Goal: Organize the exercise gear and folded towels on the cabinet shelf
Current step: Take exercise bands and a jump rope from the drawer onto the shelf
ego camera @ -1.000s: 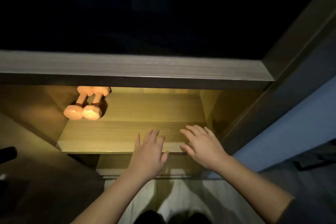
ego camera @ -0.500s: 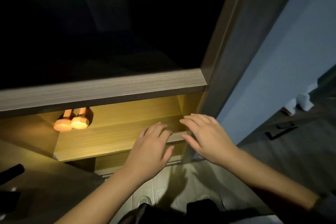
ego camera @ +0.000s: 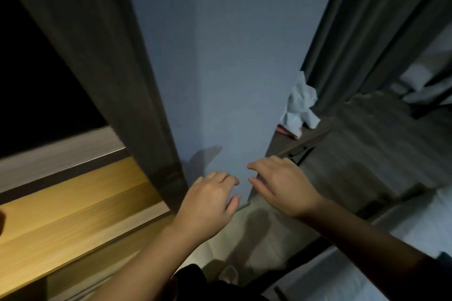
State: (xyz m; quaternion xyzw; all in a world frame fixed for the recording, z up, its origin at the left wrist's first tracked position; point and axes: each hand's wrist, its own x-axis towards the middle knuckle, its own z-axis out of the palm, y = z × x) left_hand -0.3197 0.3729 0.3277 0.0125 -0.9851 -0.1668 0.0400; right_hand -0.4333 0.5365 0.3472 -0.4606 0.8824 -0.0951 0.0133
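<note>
Blue wall (ego camera: 220, 68) centre, lit shelf (ego camera: 73, 203) lower left | I see left hand (ego camera: 208, 203), right hand (ego camera: 281, 186) loosely curled, holding nothing.

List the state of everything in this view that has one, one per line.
left hand: empty, fingers loosely curled, touching nothing.
right hand: empty, fingers loosely curled, touching nothing.
cabinet shelf: open at the front, lit warm yellow.
white cloth: crumpled, not folded, lying on the dark surface.
curtain: hanging in folds.
</note>
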